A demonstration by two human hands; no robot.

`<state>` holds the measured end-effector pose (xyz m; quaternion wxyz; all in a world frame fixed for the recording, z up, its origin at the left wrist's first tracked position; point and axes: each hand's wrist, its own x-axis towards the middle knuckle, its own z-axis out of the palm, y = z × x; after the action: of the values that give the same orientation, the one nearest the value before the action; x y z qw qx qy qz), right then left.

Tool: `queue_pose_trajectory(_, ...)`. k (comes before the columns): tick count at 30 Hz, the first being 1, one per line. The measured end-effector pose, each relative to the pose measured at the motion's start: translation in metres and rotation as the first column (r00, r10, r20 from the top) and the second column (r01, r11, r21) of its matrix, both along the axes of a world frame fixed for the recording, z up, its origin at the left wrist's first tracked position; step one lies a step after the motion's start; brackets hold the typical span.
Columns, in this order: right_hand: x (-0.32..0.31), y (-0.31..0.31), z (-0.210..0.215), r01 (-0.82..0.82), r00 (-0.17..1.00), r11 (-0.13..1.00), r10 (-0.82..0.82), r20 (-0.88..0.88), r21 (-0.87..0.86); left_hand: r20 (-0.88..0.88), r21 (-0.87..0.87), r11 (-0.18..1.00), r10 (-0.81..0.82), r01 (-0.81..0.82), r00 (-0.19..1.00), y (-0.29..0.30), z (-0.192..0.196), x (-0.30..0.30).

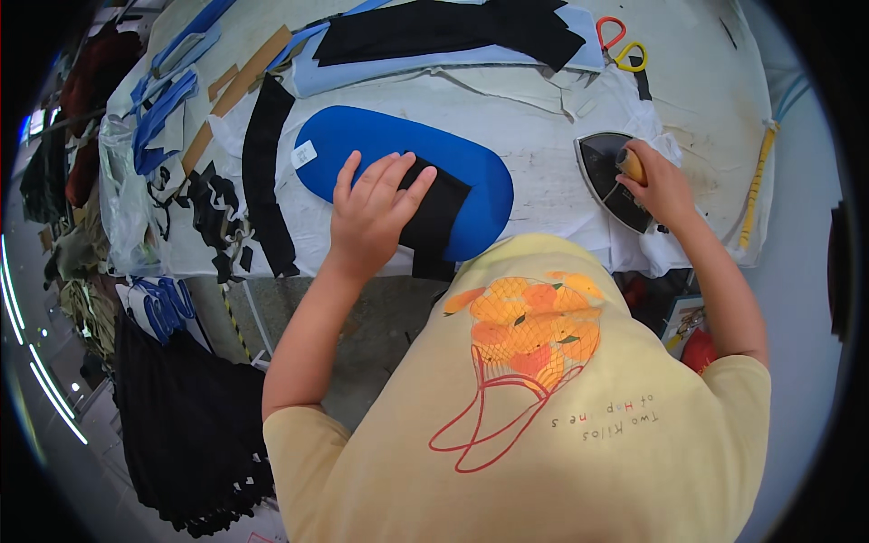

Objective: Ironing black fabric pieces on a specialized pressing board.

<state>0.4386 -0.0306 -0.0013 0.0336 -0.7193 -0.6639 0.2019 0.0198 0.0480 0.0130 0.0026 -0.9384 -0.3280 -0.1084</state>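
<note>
Where the frame's lower half is filled by a yellow printed shirt [543,425], both forearms rise from it toward the bench [534,136]. At lower left, off the bench edge, dark garments [186,425] hang beside a bundle of blue strips [167,308].

Left hand [371,217]: grip spread flat, fingers apart, palm pressed down on a black fabric piece [439,213]. That piece lies across the right portion of a blue oval pad [398,172] at frame centre and overhangs the near bench edge. Nothing is clamped; contact is by pressure only.

Right hand [661,185]: grip closed round the amber handle of a dark iron [611,172], centre right. The iron rests on white cloth, well apart from the pad.

Left of the pad, a long black strip [262,172] runs up the bench, with black offcuts [213,217] beside it. Farther up: brown card strips [240,86], a pale blue sheet bearing black cloth [453,32], and red-and-yellow scissors [620,43] at upper right. A yellow cord [756,185] hangs along the right edge.
</note>
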Motion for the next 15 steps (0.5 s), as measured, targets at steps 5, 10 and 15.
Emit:
queue_pose_trajectory(5, -0.001, 0.004, 0.009, 0.156, 0.987, 0.968, -0.16, -0.005, -0.197, 0.125, -0.101, 0.995, 0.01, 0.003, 0.992, 0.003, -0.001, -0.003)
queue_pose_trajectory(10, -0.034, 0.024, 0.073, -0.121, 0.984, 0.992, 0.117, -0.137, -0.024, 0.181, -0.111, 0.994, 0.02, 0.0, 0.983, 0.006, -0.002, -0.005)
queue_pose_trajectory(15, -0.11, 0.062, 0.129, -0.324, 0.946, 0.94, 0.324, -0.016, -0.105, 0.275, -0.25, 0.968, 0.101, -0.03, 0.956, 0.004, -0.004, -0.01)
